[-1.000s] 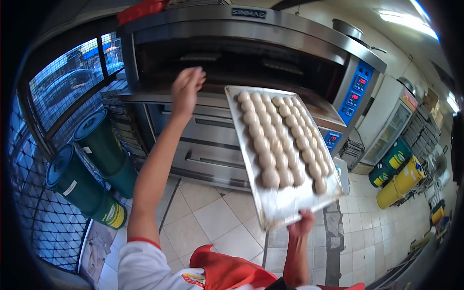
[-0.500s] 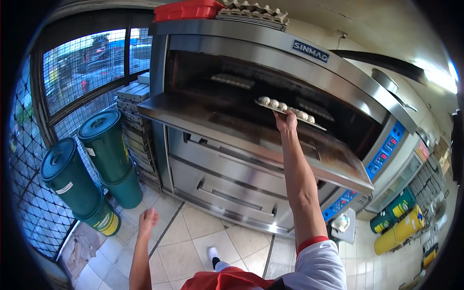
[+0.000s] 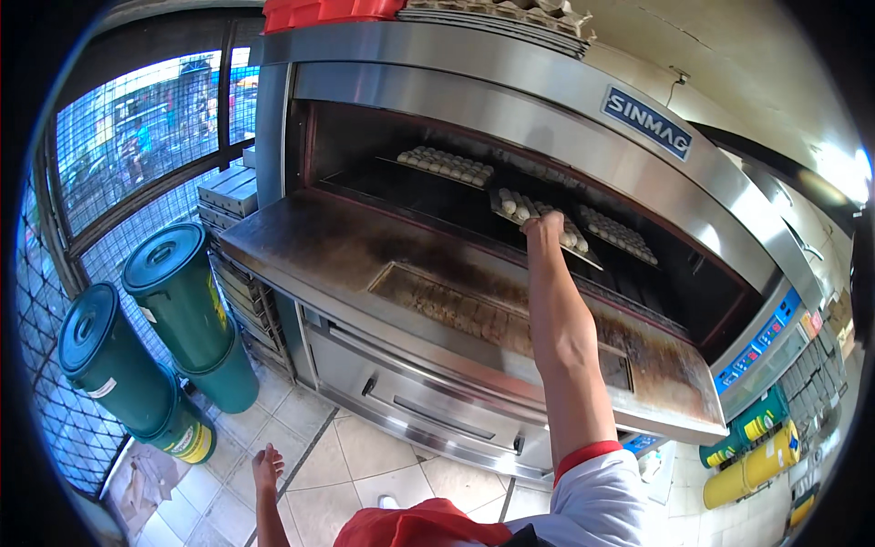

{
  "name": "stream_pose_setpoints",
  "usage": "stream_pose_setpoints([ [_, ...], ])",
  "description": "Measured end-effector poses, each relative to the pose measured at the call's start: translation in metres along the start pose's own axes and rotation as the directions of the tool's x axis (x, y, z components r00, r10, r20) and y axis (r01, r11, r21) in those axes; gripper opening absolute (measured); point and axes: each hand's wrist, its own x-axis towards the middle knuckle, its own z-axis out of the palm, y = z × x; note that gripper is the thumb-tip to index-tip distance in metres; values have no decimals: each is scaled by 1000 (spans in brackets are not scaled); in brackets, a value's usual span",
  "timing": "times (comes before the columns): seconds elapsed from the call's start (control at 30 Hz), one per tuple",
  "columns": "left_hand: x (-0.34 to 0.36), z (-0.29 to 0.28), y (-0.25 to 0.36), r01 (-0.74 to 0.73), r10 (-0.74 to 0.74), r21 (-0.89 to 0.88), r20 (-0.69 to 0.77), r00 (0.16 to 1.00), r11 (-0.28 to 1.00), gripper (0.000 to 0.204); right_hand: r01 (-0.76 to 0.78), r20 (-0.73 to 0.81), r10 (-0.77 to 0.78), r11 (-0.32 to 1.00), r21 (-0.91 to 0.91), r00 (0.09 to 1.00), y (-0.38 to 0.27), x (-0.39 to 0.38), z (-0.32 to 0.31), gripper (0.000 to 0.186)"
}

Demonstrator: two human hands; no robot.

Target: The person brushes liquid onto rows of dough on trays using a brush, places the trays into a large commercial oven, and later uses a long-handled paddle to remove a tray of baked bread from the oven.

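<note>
Right hand (image 3: 545, 223) grips near edge of flat rectangular metal tray (image 3: 586, 259) with round pale dough balls (image 3: 513, 206) in wide stainless-steel oven's (image 3: 401, 84) open mouth, left hand (image 3: 267, 468) hanging low, fingers loosely parted.

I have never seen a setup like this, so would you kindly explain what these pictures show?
There is no robot here, only a person working bare-handed. The pictures come from the left of two wide fisheye cameras worn on the head, which is why straight edges bend. The right hand grips the near side of a tray bearing pale dough balls, at the open mouth of a large steel oven. More dough balls lie deeper inside, on both sides of it. The left hand hangs low, holding nothing. Green lidded bins stand at the left.
</note>
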Motion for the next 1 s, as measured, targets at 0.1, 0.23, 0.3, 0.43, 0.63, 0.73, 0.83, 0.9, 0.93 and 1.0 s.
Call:
stream_pose_setpoints([
  [0.1,2,29,3,55,-54,-11,51,997,998,48,-11,8,10,999,39,1000,17,24,3,43],
  [0.23,2,63,12,66,-67,16,80,995,998,42,38,21,-37,999,-29,999,29,79,-11,44],
  [0.3,4,86,8,87,-86,0,96,992,996,38,88,80,-81,992,-94,993,17,105,-16,44],
  [0.43,-8,135,8,77,-70,-4,352,933,997,29,-95,111,189,822,-562,976,5,84,-6,42],
  [0.63,-9,280,73,456,142,-356,887,439,816,36,303,146,471,-277,-912,870,-46,-60,31,53],
  [0.73,-41,329,150,763,263,-419,907,329,491,27,506,251,605,-296,-810,756,-75,-174,14,50],
  [0.83,-50,350,164,877,383,-397,880,280,271,16,482,265,627,-202,-853,732,-121,-311,-11,48],
  [0.9,-83,365,163,870,346,-421,880,324,257,20,700,400,674,-248,-670,621,-184,-394,-45,43],
  [0.93,-93,361,169,816,343,-512,843,415,268,25,661,352,649,-318,-680,674,-199,-439,-57,43],
  [1.0,-94,345,189,747,375,-594,792,481,297,30,556,252,677,-276,-784,692,-231,-509,-85,60],
])
